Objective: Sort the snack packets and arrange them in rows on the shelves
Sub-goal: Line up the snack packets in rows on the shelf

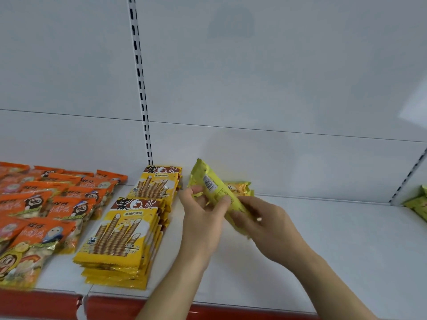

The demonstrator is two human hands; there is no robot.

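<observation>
Both hands hold a yellow-green snack packet (pixel 216 189) above the white shelf (pixel 323 239), its barcode side up and tilted. My left hand (pixel 203 215) grips its near left edge; my right hand (pixel 261 218) grips its lower right end. A second packet with an orange print (pixel 240 187) shows just behind it. Left of my hands lie two stacks of yellow wafer-roll packets, one in front (pixel 122 236) and one behind (pixel 157 181). Orange packets (pixel 55 204) lie in overlapping rows at the far left.
A slotted upright (pixel 141 88) runs down the white back panel. The shelf has a red front edge (pixel 115 306). More yellow-green packets (pixel 418 204) lie in the neighbouring bay at the far right, past another upright (pixel 409 176).
</observation>
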